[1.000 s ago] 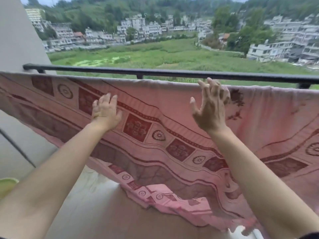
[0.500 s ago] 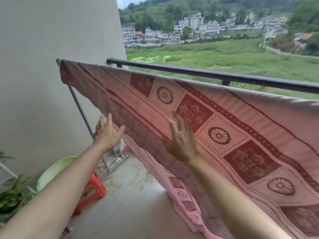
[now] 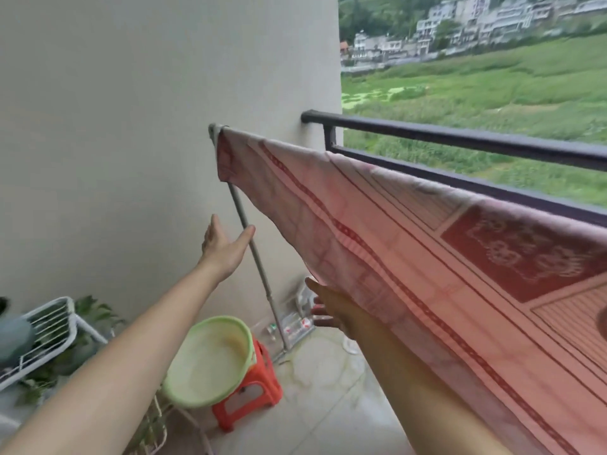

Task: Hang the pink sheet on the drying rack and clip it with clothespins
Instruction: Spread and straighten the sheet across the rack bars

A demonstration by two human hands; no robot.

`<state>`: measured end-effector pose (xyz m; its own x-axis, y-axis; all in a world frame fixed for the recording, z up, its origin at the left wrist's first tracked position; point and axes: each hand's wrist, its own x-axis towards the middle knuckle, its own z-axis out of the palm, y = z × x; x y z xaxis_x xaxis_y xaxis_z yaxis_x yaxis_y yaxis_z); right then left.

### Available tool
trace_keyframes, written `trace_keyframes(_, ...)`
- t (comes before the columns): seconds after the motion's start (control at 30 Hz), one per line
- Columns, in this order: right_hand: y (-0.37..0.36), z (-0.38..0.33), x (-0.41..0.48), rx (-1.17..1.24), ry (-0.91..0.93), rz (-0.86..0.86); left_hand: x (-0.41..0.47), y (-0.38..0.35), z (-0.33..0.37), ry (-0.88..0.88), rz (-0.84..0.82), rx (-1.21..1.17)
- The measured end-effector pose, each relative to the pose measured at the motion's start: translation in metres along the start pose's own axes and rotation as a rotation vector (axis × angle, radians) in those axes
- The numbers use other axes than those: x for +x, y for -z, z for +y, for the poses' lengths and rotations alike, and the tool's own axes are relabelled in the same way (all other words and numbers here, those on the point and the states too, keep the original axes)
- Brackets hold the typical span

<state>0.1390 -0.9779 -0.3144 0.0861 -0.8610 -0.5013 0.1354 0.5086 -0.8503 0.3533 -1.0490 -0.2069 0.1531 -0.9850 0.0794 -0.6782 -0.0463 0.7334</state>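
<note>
The pink sheet (image 3: pixel 387 231) with dark red patterns hangs over the drying rack's top bar, running from the rack's left corner to the right edge of view. The rack's grey slanted leg (image 3: pixel 259 274) shows below that corner. My left hand (image 3: pixel 223 247) is open with fingers spread, in the air just left of the leg and of the sheet's left end, touching neither. My right hand (image 3: pixel 331 310) is open under the sheet's lower hem, partly covered by it. No clothespins are visible.
A green basin (image 3: pixel 210 359) sits on an orange stool (image 3: pixel 256 389) on the tiled floor. A white wire rack (image 3: pixel 49 336) with plants stands at the left. A black balcony railing (image 3: pixel 460 139) runs behind the sheet; a beige wall fills the left.
The view has swung left toward the wall and the sheet's left end. Both hands have come off the sheet's face and lowered; the left now hovers by the rack leg.
</note>
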Motion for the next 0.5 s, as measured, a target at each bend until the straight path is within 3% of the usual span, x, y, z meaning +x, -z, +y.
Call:
trace_keyframes(0.1,-0.021,-0.01,0.042,0.285,-0.074,-0.035,0.051,0.002,-0.009,0.044,-0.01,-0.06)
trace_keyframes(0.23,-0.031,-0.012,0.088,0.621,0.041,0.054,0.134,-0.003,-0.005,0.091,0.006,-0.187)
trace_keyframes(0.37,-0.037,-0.02,0.113,0.832,0.204,0.203,0.223,-0.003,0.014,0.044,0.145,-0.328)
trace_keyframes(0.5,-0.059,-0.036,0.131,0.925,0.336,0.468,0.298,0.001,0.032,-0.048,0.121,-0.484)
